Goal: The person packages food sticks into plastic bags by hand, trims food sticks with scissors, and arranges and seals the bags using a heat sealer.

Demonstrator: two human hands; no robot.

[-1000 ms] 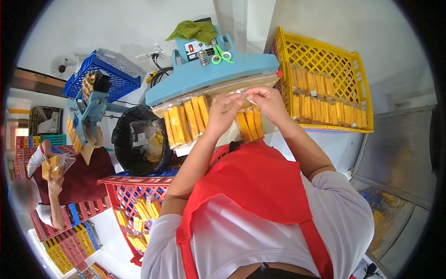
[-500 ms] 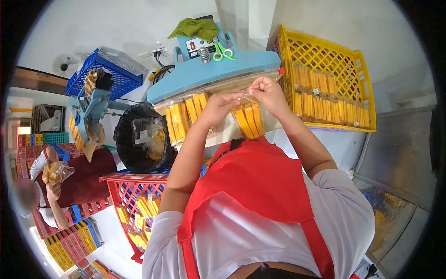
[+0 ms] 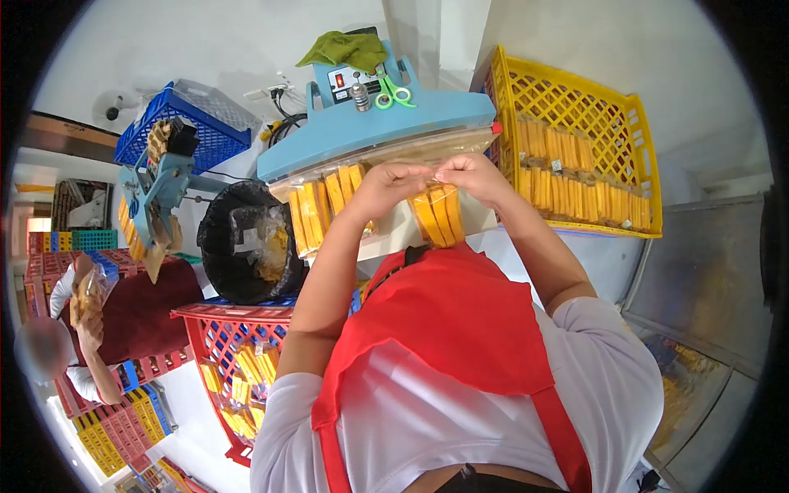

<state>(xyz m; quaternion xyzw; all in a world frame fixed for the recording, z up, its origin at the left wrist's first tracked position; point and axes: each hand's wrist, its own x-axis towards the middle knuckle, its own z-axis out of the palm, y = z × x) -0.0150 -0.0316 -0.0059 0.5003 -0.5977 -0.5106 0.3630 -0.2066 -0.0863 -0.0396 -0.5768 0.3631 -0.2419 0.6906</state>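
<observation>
My left hand (image 3: 389, 189) pinches the top edge of a clear plastic bag (image 3: 437, 215) that holds several yellow-orange sticks. On the other side of the same edge, the fingers of my right hand (image 3: 474, 176) are closed on the plastic. The bag hangs upright just above my red apron. Beside my left hand, more filled bags (image 3: 311, 215) lean in a row along the front of the light-blue sealing machine (image 3: 378, 131). Green-handled scissors (image 3: 394, 94) and a green cloth (image 3: 343, 51) rest on the machine.
A yellow crate (image 3: 645, 164) with rows of filled bags stands at the right. To the left are a black-lined bin (image 3: 215, 246), a red crate (image 3: 197, 333) with bags, a second sealing machine (image 3: 168, 193) and a blue crate (image 3: 136, 148). Another person holds a bag at far left.
My right hand rose from the bag's top edge, then came back down to it beside my left hand. The other person's bag has been turned more upright.
</observation>
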